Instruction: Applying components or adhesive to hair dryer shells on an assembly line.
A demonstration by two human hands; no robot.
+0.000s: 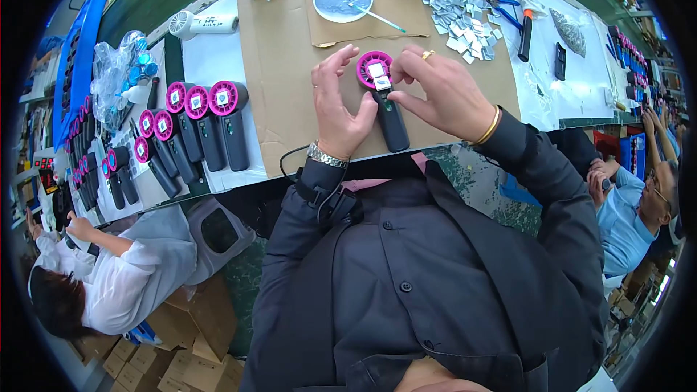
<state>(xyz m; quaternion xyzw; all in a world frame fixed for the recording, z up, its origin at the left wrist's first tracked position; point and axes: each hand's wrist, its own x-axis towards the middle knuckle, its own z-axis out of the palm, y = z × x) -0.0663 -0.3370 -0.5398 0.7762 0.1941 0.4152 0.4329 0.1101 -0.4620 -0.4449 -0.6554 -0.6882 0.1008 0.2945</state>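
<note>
head view, only one: pink-headed device (388, 112) lies on the brown cardboard sheet (279, 72), near its front edge, handle toward the wearer. l hand (340, 105) on the sheet just left of device, fingers + thumb wide apart, thumb tip by the handle; can't tell if touching. r hand (446, 91) comes in from the sheet's r side, fingertips narrow at a small white piece (382, 83) near the head/handle join; can't tell if pinched. white square (376, 70) sits mid-head, so this unit's prob part done, imo; final seating unclear. left of the sheet: group of pink-headed units (229, 120), squares visible in several hubs, so those look done for this step. left to do, prob: loose squares pile (465, 36) at sheet's far r corner, plenty unused. white dish (316, 7) w/ stick (385, 20) at sheet's far end; contents unclear.
</note>
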